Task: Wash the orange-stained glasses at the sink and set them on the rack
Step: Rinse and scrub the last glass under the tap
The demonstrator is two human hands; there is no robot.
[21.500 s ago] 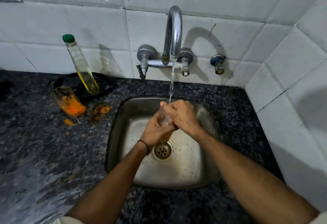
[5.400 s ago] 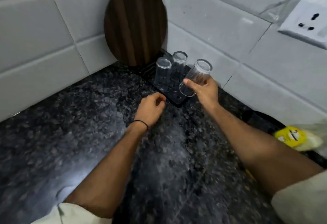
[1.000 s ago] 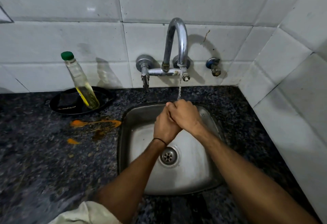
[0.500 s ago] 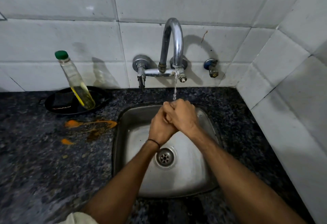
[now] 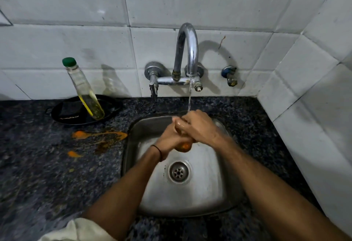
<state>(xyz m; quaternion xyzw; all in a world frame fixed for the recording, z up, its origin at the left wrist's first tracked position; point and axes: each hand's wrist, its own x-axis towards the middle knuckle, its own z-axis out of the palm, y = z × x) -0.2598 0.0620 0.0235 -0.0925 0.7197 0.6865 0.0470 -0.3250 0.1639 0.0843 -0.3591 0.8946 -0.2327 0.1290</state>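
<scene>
Over a steel kitchen sink point(image 5: 133, 164), a person works a stained glass point(image 5: 183, 146) under a thin stream of water point(image 5: 189, 98) falling from the curved tap point(image 5: 187, 46). The left hand point(image 5: 171, 140) is wrapped round the side of the glass. The right hand point(image 5: 200, 126) is closed over its upper end, fingers curled, right where the water lands. Both hands grip the glass, which is held above the basin, between the tap and the drain point(image 5: 178, 172). Only its lower end shows below the hands, and that end is plainly orange.

By that colour, the wash of this glass looks to be under way but not finished: the residue has yet to be rubbed and rinsed out. Carrying it to the rack and setting it down is left to do. The rack is out of view, so the number of glasses already on it cannot be told.

No other glass stands on the dark speckled counter point(image 5: 47, 174), which suggests few are left, perhaps none, though the frame does not take in the whole kitchen. To the left of the sink lie streaks and blobs of an orange spill point(image 5: 99, 136). Behind them a green-capped bottle point(image 5: 83, 88) of yellowish liquid leans in a shallow black dish point(image 5: 66, 115) against the white tiled wall point(image 5: 57, 46).
</scene>
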